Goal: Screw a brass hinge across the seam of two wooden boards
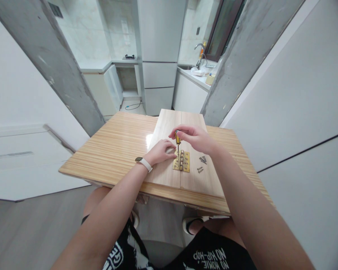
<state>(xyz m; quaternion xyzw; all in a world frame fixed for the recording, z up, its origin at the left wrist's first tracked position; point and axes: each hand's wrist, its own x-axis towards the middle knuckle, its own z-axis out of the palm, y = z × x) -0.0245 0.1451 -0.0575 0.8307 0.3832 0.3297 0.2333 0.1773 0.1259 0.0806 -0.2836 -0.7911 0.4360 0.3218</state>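
My right hand is closed around the yellow and black handle of a screwdriver. It stands upright, its shaft pointing down at the left leaf of a brass hinge. The hinge lies unfolded across the seam between two pale wooden boards. My left hand, with a watch on the wrist, rests on the left board. Its thumb and fingers are apart and reach the hinge's upper left edge near the screwdriver tip. Several loose screws lie on the right board beside the hinge. The screwdriver's exact contact is too small to make out.
The boards lie on a striped wooden table, whose near edge is just above my legs. White panels stand close on the right. Beyond the table are a refrigerator and a counter with a faucet.
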